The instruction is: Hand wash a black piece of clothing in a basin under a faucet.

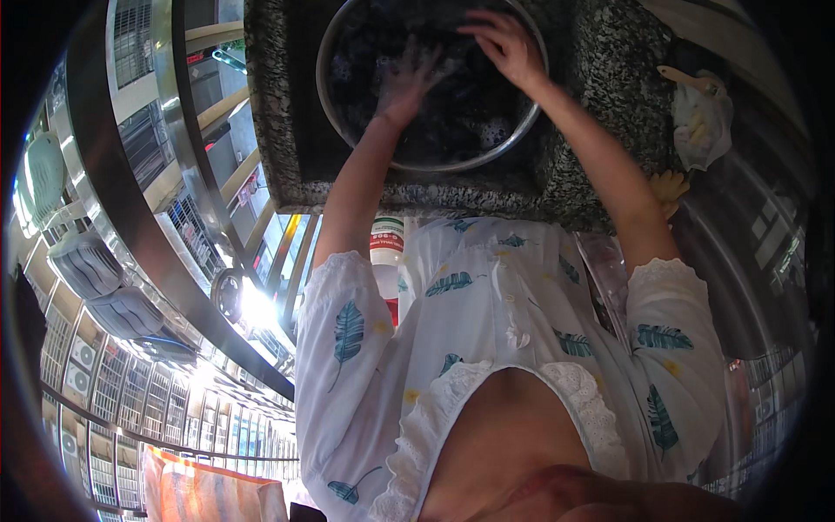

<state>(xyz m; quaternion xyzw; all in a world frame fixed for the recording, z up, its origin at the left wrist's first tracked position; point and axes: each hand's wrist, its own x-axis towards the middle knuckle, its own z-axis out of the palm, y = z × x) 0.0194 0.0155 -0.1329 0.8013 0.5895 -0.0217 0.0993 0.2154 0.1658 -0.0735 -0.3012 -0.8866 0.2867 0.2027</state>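
Observation:
A round metal basin point(464, 167) sits inside a speckled stone sink point(417, 194). It holds dark water point(450, 121) with patches of suds point(494, 132); dark cloth may lie in it, but I cannot tell. My left hand point(408, 83) reaches down into the basin with its fingers spread, partly under the water and blurred. Over the basin's right side is my right hand point(512, 53), fingers apart and bent, near the rim. Nothing shows in either hand.
Metal railings point(189, 150) run along the left, with slippers point(85, 264) hung outside. A plastic bag point(701, 127) and a yellow object point(668, 188) are at the sink's right edge. Below the sink's front stands a white container point(387, 256) bearing writing.

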